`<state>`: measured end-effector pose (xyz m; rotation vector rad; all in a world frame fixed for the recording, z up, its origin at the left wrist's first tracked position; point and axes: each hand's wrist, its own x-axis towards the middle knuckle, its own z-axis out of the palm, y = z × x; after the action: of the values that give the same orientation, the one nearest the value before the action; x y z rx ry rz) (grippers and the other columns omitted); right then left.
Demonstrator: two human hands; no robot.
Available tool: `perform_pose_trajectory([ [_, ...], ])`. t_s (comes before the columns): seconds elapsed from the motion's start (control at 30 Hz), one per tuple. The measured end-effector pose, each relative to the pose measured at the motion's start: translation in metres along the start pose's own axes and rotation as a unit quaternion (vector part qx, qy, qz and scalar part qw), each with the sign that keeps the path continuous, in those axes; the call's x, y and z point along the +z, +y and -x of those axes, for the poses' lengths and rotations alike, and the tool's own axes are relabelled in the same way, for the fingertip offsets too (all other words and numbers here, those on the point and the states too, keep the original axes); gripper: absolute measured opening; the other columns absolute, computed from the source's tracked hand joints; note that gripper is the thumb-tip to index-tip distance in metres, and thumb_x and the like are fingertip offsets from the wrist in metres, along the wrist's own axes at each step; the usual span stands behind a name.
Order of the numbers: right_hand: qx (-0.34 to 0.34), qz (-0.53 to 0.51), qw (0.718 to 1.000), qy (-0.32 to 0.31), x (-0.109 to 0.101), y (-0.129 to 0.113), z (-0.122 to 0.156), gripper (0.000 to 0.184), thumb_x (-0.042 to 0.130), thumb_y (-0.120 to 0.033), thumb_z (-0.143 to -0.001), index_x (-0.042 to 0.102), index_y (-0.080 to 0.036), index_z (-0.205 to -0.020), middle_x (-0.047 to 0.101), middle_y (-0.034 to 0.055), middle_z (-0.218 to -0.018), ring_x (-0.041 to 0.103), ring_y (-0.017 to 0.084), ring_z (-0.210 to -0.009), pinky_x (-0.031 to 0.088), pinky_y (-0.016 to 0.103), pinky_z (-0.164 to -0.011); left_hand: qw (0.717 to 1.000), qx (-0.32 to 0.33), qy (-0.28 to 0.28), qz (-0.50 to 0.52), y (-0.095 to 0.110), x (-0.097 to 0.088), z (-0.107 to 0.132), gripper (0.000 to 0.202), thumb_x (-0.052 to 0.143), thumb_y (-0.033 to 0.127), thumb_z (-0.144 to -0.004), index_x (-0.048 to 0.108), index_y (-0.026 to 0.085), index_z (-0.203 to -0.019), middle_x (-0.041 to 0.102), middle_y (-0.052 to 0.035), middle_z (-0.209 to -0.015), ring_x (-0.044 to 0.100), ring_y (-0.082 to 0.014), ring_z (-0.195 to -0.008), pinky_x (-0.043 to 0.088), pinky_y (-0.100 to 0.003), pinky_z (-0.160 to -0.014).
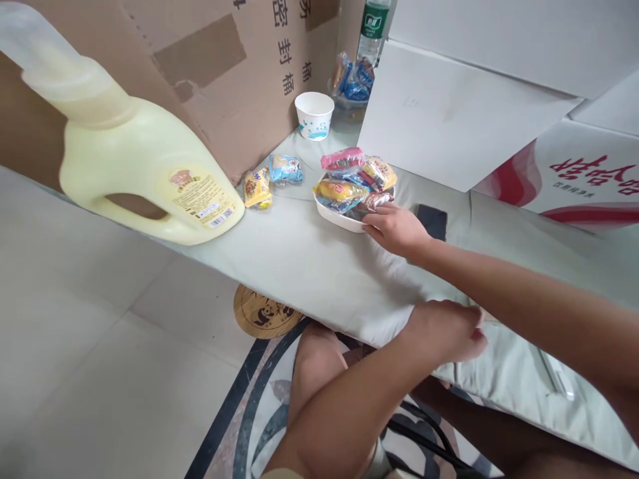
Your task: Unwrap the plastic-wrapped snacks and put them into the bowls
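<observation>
My right hand (397, 231) is at the right side of a white bowl (339, 218), its fingers closed on the rim. Beside those fingers, a brown and silver packet (378, 201) lies in the bowl. Also in it are a yellow packet (342, 191), a pink packet (343, 159) and other wrapped snacks. Nearer to me, my left hand (444, 331) rests on the cloth with curled fingers. What they may hold is hidden. Left of the bowl lie a yellow snack packet (257, 187) and a blue one (286, 169).
A large pale yellow jug (144, 146) looms at left before a cardboard box (200, 80). Behind the bowl stands a paper cup (314, 114), with a bagged snack pile (355, 83) and bottle (373, 26) farther back. White boxes (459, 113) rise at right; a dark flat object (433, 221) lies below.
</observation>
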<state>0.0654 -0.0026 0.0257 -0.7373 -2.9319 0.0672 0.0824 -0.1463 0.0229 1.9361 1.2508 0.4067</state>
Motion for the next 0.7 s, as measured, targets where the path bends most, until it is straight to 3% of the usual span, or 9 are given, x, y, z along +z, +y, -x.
perform_pose_trajectory([
  [0.13, 0.017, -0.095, 0.995, 0.032, -0.024, -0.007, -0.007, 0.029, 0.045, -0.032, -0.096, 0.063, -0.02, -0.075, 0.061, 0.0083, -0.073, 0.054, 0.023, -0.074, 0.041, 0.036, -0.07, 1.0, -0.006, -0.011, -0.006, 0.0, -0.004, 0.0, 0.031, 0.042, 0.028, -0.087, 0.065, 0.019, -0.106, 0.072, -0.008, -0.089, 0.069, -0.0236, -0.083, 0.045, -0.029, -0.06],
  [0.23, 0.108, -0.259, 0.956, 0.087, -0.05, -0.008, -0.015, 0.029, 0.054, -0.038, -0.093, 0.056, -0.021, -0.069, 0.052, 0.0028, -0.066, 0.048, 0.017, -0.064, 0.04, 0.031, -0.062, 0.999, -0.01, -0.033, 0.009, 0.0, -0.009, 0.0, 0.03, 0.042, 0.028, -0.087, 0.064, 0.02, -0.105, 0.072, -0.0075, -0.091, 0.069, -0.0231, -0.083, 0.043, -0.029, -0.057],
  [0.3, 0.187, -0.411, 0.882, 0.133, -0.064, -0.002, -0.022, 0.031, 0.059, -0.042, -0.092, 0.053, -0.021, -0.07, 0.046, 0.0002, -0.064, 0.045, 0.014, -0.059, 0.038, 0.028, -0.056, 0.999, -0.011, -0.031, 0.007, 0.0, -0.01, 0.0, 0.027, 0.043, 0.028, -0.086, 0.063, 0.02, -0.102, 0.072, -0.0074, -0.09, 0.069, -0.0232, -0.082, 0.043, -0.03, -0.058],
  [0.37, 0.247, -0.544, 0.785, 0.164, -0.073, 0.006, -0.027, 0.032, 0.062, -0.043, -0.091, 0.049, -0.022, -0.07, 0.04, -0.0016, -0.063, 0.041, 0.012, -0.056, 0.036, 0.026, -0.05, 1.0, -0.013, -0.016, 0.001, 0.0, -0.008, 0.001, 0.025, 0.043, 0.027, -0.086, 0.064, 0.02, -0.099, 0.072, -0.0074, -0.09, 0.069, -0.0235, -0.082, 0.044, -0.03, -0.059],
  [0.43, 0.275, -0.612, 0.72, 0.175, -0.078, 0.014, -0.026, 0.035, 0.063, -0.041, -0.091, 0.043, -0.023, -0.069, 0.037, -0.0026, -0.061, 0.039, 0.011, -0.053, 0.033, 0.024, -0.045, 1.0, -0.016, -0.004, -0.003, -0.001, -0.006, 0.001, 0.023, 0.044, 0.027, -0.086, 0.064, 0.02, -0.097, 0.073, -0.0078, -0.091, 0.069, -0.0239, -0.084, 0.045, -0.03, -0.061],
  [0.7, 0.275, -0.648, 0.678, 0.211, -0.09, 0.015, 0.0, 0.027, 0.057, -0.037, -0.094, 0.045, -0.024, -0.074, 0.042, -0.003, -0.064, 0.045, 0.012, -0.057, 0.037, 0.024, -0.047, 1.0, -0.006, -0.026, -0.016, 0.001, 0.0, -0.005, 0.028, 0.042, 0.028, -0.088, 0.064, 0.022, -0.104, 0.074, -0.0079, -0.101, 0.07, -0.0249, -0.094, 0.052, -0.032, -0.07],
])
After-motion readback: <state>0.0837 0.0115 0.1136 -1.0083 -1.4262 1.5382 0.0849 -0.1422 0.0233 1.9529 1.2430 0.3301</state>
